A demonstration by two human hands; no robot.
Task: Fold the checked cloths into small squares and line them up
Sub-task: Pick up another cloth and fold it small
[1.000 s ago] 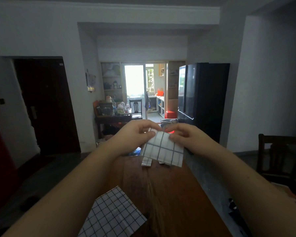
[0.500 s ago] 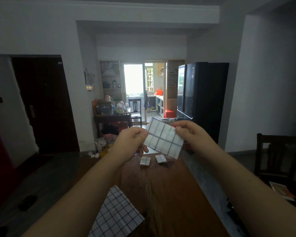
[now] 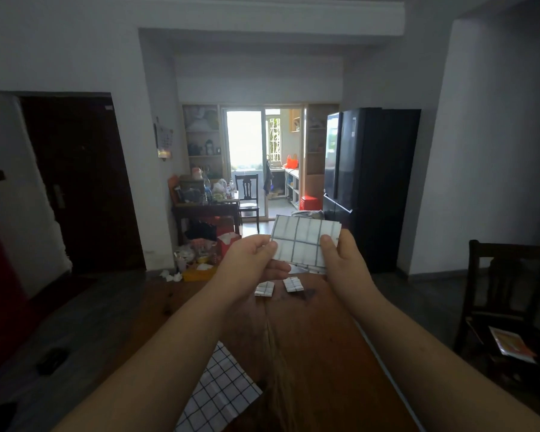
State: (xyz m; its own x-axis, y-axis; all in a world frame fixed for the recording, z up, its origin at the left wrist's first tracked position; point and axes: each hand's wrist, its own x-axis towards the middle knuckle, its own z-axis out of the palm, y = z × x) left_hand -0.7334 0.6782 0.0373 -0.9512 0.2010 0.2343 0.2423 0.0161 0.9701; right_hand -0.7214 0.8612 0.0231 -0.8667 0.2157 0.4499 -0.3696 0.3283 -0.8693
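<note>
Part-folded checked cloth (image 3: 303,241) is held in the air above the table (image 3: 325,338). The left hand (image 3: 251,260) pinches its 8 o'clock corner, and the right hand (image 3: 345,263) grips its 4 o'clock edge, thumb on the front. Hands apart, cloth spanning between them. At 6 o'clock of it, 2 small folded pieces lie on the table - left square (image 3: 265,289) and right square (image 3: 293,284), just beside each other. Flat cloth (image 3: 222,391) lies at 7 o'clock, at the near edge.
</note>
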